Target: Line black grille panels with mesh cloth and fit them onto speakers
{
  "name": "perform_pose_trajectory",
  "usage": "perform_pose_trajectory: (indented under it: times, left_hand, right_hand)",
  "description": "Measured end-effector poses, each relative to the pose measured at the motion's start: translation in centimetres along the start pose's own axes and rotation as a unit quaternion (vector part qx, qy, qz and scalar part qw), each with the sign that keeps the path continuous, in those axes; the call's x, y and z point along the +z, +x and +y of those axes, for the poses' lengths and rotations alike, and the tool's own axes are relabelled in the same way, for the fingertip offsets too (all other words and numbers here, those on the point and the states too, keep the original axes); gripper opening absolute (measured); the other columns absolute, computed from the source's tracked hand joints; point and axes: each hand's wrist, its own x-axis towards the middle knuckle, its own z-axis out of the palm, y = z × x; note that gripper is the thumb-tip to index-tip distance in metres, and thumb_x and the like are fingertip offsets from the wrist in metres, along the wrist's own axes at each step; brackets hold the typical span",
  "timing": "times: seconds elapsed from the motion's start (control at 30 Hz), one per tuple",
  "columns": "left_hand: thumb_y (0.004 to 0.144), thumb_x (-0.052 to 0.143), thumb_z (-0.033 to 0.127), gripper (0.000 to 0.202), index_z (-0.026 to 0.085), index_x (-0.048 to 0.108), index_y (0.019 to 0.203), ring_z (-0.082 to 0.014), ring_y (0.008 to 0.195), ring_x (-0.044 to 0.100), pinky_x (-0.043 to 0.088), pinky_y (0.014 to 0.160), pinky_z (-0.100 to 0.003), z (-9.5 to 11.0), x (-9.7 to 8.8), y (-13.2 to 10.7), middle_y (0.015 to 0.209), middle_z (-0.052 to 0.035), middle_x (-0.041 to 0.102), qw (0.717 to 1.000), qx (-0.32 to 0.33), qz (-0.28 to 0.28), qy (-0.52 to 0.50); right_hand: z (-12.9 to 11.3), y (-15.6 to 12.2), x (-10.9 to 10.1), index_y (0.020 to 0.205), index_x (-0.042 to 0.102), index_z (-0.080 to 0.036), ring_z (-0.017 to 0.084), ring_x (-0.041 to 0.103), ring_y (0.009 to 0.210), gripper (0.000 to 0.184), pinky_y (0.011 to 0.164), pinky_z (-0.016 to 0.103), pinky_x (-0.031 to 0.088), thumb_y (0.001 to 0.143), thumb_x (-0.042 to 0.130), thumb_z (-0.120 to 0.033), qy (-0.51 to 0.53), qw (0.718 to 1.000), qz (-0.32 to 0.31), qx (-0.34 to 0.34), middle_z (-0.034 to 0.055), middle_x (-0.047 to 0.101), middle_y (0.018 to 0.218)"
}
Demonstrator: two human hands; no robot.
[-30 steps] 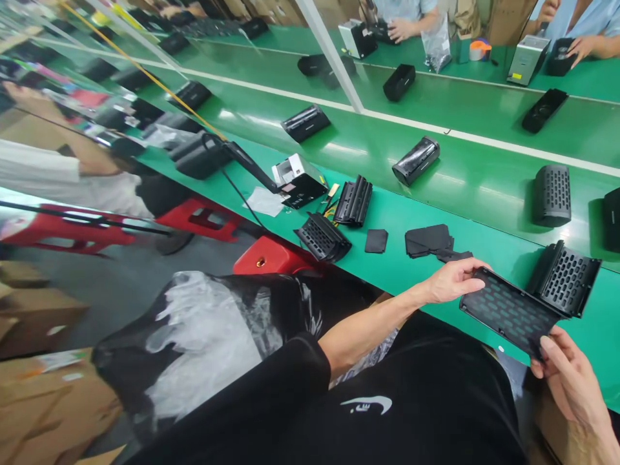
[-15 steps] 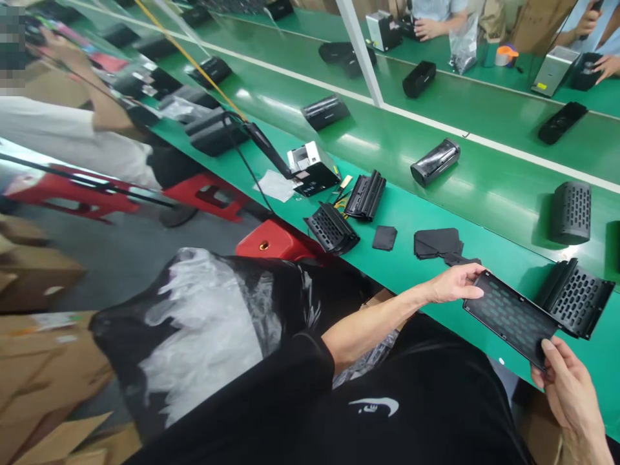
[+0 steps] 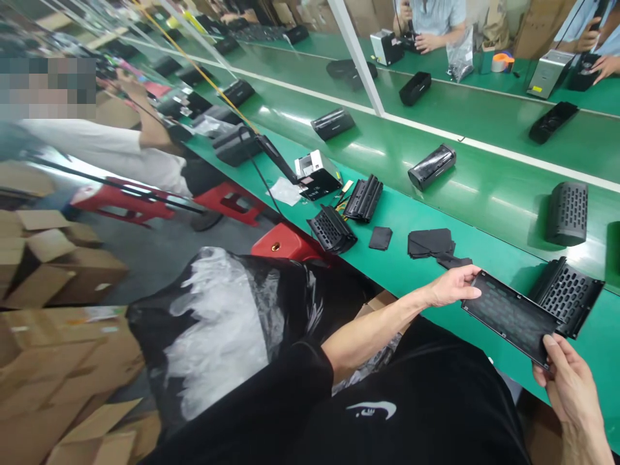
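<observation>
Black panel (image 3: 513,320) held level at both ends above a green bench (image 3: 397,206)

Head view: the rectangular panel is at the right, over the bench's near edge, its rim dotted with small fixing points and rows of slots showing faintly across its face. The left hand (image 3: 450,287) grips its far left corner, thumb on the upper face. The right hand (image 3: 571,381) pinches the opposite end, thumb above and fingers curled beneath. Just beyond, a black perforated housing (image 3: 571,294) sits on the bench; the panel overlaps it in view, and whether they touch cannot be told.

Left of the hands lie a fanned stack of dark sheets (image 3: 430,243), a smaller pile (image 3: 454,261) close by it, and a small dark stack (image 3: 380,237). Further left are a ribbed black casing (image 3: 364,197) and a slotted black casing (image 3: 331,229), with yellow wires (image 3: 346,190) between them, then a silver-and-black box (image 3: 317,174) near a white sheet (image 3: 285,192). On the green surface beyond the bench, a glossy black unit (image 3: 432,166) lies tilted and a slotted grey-black unit (image 3: 568,213) stands upright. Across the line, a co-worker's hand (image 3: 427,42) rests near another silver box (image 3: 386,48).
</observation>
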Motion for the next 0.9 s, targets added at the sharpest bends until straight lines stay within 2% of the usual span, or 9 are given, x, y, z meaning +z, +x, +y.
perform_pose_trajectory:
  times: [0.2, 0.4, 0.5, 0.57, 0.63, 0.7, 0.77, 0.83, 0.9]
  left_hand:
    - [0.069, 0.097, 0.039, 0.067, 0.016, 0.069, 0.125, -0.0177, 0.105, 0.065, 0.047, 0.089, -0.027, -0.1, 0.9, 0.5, 0.114, -0.0088, 0.071, 1.000, -0.009, -0.006, 0.004]
    - [0.071, 0.094, 0.042, 0.067, 0.016, 0.067, 0.128, -0.0189, 0.104, 0.065, 0.049, 0.090, -0.030, 0.5, 1.2, 1.2, 0.113, -0.0085, 0.071, 1.000, -0.023, -0.010, 0.005]
    - [0.068, 0.097, 0.041, 0.066, 0.015, 0.069, 0.121, -0.0184, 0.101, 0.065, 0.049, 0.087, -0.028, 0.9, 1.5, 1.2, 0.111, -0.0080, 0.072, 1.000, -0.029, 0.003, 0.009]
    - [0.066, 0.098, 0.041, 0.063, 0.014, 0.070, 0.115, -0.0166, 0.095, 0.065, 0.049, 0.084, -0.025, 1.4, 1.6, 0.8, 0.107, -0.0063, 0.072, 0.999, -0.033, 0.030, 0.002]
    - [0.073, 0.094, 0.048, 0.061, 0.017, 0.070, 0.119, -0.0165, 0.089, 0.067, 0.051, 0.082, -0.026, 2.0, 1.1, 1.0, 0.105, -0.0048, 0.074, 0.996, -0.060, 0.039, -0.047]
    - [0.086, 0.076, 0.066, 0.059, 0.016, 0.070, 0.117, -0.0192, 0.085, 0.070, 0.054, 0.079, -0.029, 2.4, 0.4, 2.1, 0.102, -0.0065, 0.076, 0.985, -0.125, -0.011, -0.115]
    - [0.092, 0.061, 0.075, 0.067, 0.012, 0.071, 0.114, -0.0221, 0.088, 0.072, 0.055, 0.082, -0.032, 2.4, 0.7, 3.7, 0.103, -0.0106, 0.077, 0.961, -0.219, -0.086, -0.144]
    - [0.090, 0.059, 0.079, 0.073, 0.011, 0.072, 0.116, -0.0244, 0.091, 0.074, 0.057, 0.084, -0.034, 2.1, 2.0, 5.1, 0.106, -0.0128, 0.079, 0.926, -0.306, -0.164, -0.151]
    - [0.085, 0.064, 0.079, 0.075, 0.013, 0.072, 0.120, -0.0292, 0.091, 0.076, 0.059, 0.084, -0.040, 1.6, 3.6, 6.0, 0.108, -0.0134, 0.080, 0.877, -0.383, -0.247, -0.150]
  right_hand:
    - [0.0, 0.1, -1.0, 0.083, 0.064, -0.020, 0.007, 0.039, 0.046, 0.057, 0.038, 0.020, 0.035, 0.063, 0.097, -0.062, 0.014, 1.000, -0.003, -0.002, -0.0065, 0.044, 0.061]
    - [0.5, 0.5, -1.5, 0.072, 0.058, -0.020, 0.008, 0.040, 0.046, 0.057, 0.040, 0.021, 0.037, 0.070, 0.092, -0.065, 0.036, 0.999, -0.016, 0.002, -0.0054, 0.042, 0.059]
    - [0.6, 0.5, -0.8, 0.075, 0.058, -0.021, 0.007, 0.037, 0.045, 0.055, 0.037, 0.018, 0.034, 0.070, 0.092, -0.065, 0.051, 0.998, -0.008, -0.021, -0.0075, 0.039, 0.058]
    - [0.2, 0.4, -0.3, 0.081, 0.060, -0.023, 0.007, 0.037, 0.045, 0.056, 0.035, 0.017, 0.032, 0.070, 0.090, -0.068, 0.065, 0.997, -0.031, -0.038, -0.0083, 0.039, 0.059]
    - [-0.3, 0.5, 0.0, 0.086, 0.062, -0.023, 0.008, 0.038, 0.046, 0.059, 0.034, 0.019, 0.032, 0.070, 0.087, -0.073, 0.058, 0.996, -0.040, -0.051, -0.0067, 0.045, 0.061]
    - [-0.7, 0.9, -0.1, 0.086, 0.062, -0.023, 0.009, 0.036, 0.043, 0.061, 0.032, 0.021, 0.031, 0.070, 0.083, -0.077, 0.038, 0.997, -0.043, -0.059, -0.0060, 0.046, 0.061]
    - [-0.7, 1.1, -0.2, 0.084, 0.061, -0.022, 0.009, 0.034, 0.041, 0.062, 0.031, 0.022, 0.031, 0.072, 0.079, -0.081, 0.011, 0.997, -0.049, -0.066, -0.0064, 0.044, 0.059]
    - [-0.4, 1.1, -0.2, 0.082, 0.062, -0.022, 0.009, 0.033, 0.039, 0.063, 0.032, 0.024, 0.032, 0.074, 0.074, -0.084, -0.026, 0.995, -0.053, -0.074, -0.0066, 0.043, 0.055]
    - [-0.4, 1.1, -1.0, 0.081, 0.065, -0.021, 0.012, 0.038, 0.039, 0.065, 0.035, 0.028, 0.038, 0.074, 0.071, -0.085, -0.077, 0.993, -0.036, -0.088, -0.0046, 0.045, 0.054]
